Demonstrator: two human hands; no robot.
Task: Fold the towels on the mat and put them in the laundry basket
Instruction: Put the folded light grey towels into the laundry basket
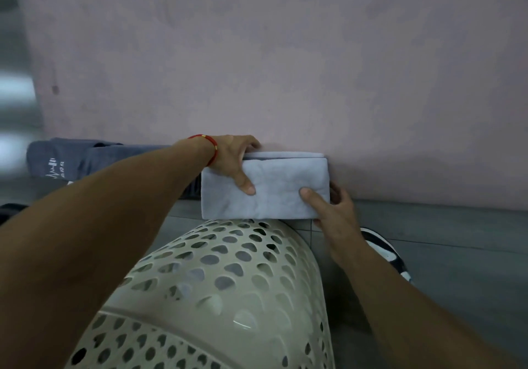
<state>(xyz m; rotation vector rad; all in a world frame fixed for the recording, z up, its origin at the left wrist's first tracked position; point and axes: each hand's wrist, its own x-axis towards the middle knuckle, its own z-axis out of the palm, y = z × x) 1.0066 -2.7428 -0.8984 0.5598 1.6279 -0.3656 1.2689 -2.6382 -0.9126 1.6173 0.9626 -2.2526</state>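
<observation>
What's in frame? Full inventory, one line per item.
Folded light blue towel: 1, held in both hands above the basket.
Cream perforated plastic laundry basket: 1, bottom centre.
Dark grey cloth with white print: 1, on the floor, left by the wall.
Black-and-white shoe: 1, right of the basket.
Pink wall: 1, behind.
Grey tiled floor: 1, below.
Red wrist band: 1, left wrist.
Left hand: towel's left end.
Right hand: towel's lower right corner.

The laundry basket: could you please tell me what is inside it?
Through the holes of the cream laundry basket, pale blue-grey cloth shows, likely towels. Its opening is hidden behind the folded light blue towel, so how many cannot be told.
</observation>
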